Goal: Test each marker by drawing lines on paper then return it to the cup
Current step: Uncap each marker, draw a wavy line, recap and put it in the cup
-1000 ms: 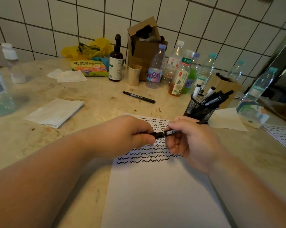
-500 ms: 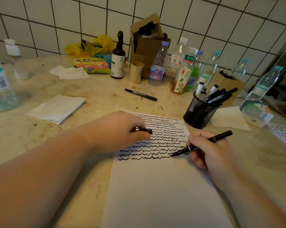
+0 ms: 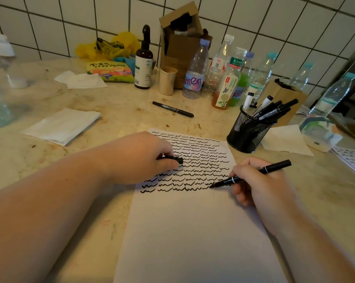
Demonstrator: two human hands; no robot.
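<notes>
The marker (image 3: 252, 174), uncapped, was pinched in the right hand (image 3: 260, 180), fingers curled round its barrel, with the tip resting on the paper (image 3: 193, 231) at the right end of the lowest row of wavy black lines. The left hand (image 3: 140, 158) lay on the upper left part of the sheet, its fingers curled round the black cap (image 3: 173, 160), which showed just past the fingertips. The two hands were apart, with the drawn rows between them. The paper lay on a stained marble counter (image 3: 121, 115); its upper portion was filled with rows of squiggles and its lower portion was blank. The black mesh cup (image 3: 248, 133) stood just beyond the sheet's upper right corner and held several markers leaning to the right. A single capped pen (image 3: 172, 109) lay loose on the counter beyond the paper. A folded tissue (image 3: 60, 125) lay to the left, and plastic bottles (image 3: 195, 72) and a torn cardboard box (image 3: 180, 37) stood along the tiled wall.
</notes>
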